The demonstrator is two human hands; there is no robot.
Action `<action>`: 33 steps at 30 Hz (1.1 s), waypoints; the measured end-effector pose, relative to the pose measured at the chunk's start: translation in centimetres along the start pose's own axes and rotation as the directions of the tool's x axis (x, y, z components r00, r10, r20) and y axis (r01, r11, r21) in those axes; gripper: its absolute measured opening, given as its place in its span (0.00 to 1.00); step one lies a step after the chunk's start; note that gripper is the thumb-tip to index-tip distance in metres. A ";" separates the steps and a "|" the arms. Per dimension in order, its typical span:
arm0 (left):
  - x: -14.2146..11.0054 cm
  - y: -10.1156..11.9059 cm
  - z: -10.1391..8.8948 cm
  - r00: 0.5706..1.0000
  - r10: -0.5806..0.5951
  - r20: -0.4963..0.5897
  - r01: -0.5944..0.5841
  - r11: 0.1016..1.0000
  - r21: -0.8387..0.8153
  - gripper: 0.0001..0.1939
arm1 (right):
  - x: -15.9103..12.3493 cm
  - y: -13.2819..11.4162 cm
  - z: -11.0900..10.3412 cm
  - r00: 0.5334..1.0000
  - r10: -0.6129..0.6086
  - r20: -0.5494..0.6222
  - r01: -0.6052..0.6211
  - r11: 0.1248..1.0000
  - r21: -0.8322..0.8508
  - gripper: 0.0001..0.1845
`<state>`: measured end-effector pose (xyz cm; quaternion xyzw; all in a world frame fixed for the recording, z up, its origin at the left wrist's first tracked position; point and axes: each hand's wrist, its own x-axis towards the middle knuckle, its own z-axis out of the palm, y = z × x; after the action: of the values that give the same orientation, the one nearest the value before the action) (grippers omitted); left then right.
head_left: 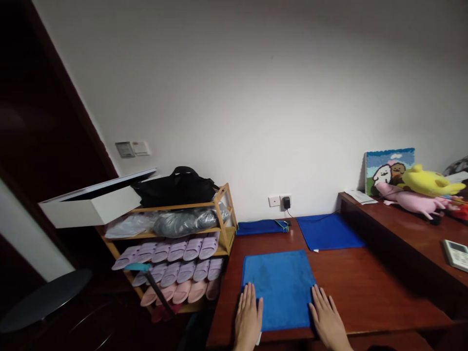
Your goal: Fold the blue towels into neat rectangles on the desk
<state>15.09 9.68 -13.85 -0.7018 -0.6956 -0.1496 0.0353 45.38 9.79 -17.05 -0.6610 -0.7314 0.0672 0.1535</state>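
A light blue cloth (281,287) lies spread flat on the brown wooden table (373,287), near its front edge. My left hand (249,312) rests palm down on the cloth's left edge, fingers stretched out. On the opposite side, my right hand (324,312) lies flat at the right edge, its fingers slightly apart, partly on the table. Neither hand grips anything. Behind, toward the wall, a darker blue cloth (331,231) is laid flat, and a folded blue cloth (260,227) sits at the back left of the table.
Left of the table stands a wooden shoe rack (224,229) with several slippers (177,248), a black bag (175,187) and a white box (91,207). At right, a raised wooden surface (413,229) holds plush toys (409,197) and a remote control (457,253). A plugged-in adapter (286,201) trails a cord.
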 end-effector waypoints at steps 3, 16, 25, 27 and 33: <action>-0.6 4.7 0.2 0.980 0.195 0.035 -0.190 0.976 -0.105 0.32 | -1.0 0.4 1.2 0.998 -0.027 -0.053 0.027 1.000 -0.003 0.36; -1.0 5.9 3.2 0.963 0.201 0.180 -0.195 0.980 -0.049 0.32 | -0.7 0.4 0.8 0.997 -0.037 -0.070 0.042 0.997 0.065 0.33; -0.7 -4.3 1.0 0.980 0.096 0.176 -0.105 0.993 0.046 0.31 | -0.6 0.2 1.2 0.996 -0.030 -0.083 0.035 0.997 0.068 0.34; -0.7 -4.8 1.6 0.980 0.111 0.163 -0.118 0.993 0.033 0.31 | -0.4 0.1 1.4 0.997 -0.025 -0.071 0.029 0.998 0.062 0.34; -0.3 -7.2 1.4 0.978 0.096 0.183 -0.116 0.988 0.106 0.30 | 0.7 -2.9 1.3 1.000 0.022 -0.002 -0.022 0.999 0.047 0.34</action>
<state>8.23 9.94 -16.41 -0.7452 -0.6650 -0.0437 0.0218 42.20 10.24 -17.32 -0.6652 -0.7222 0.0853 0.1691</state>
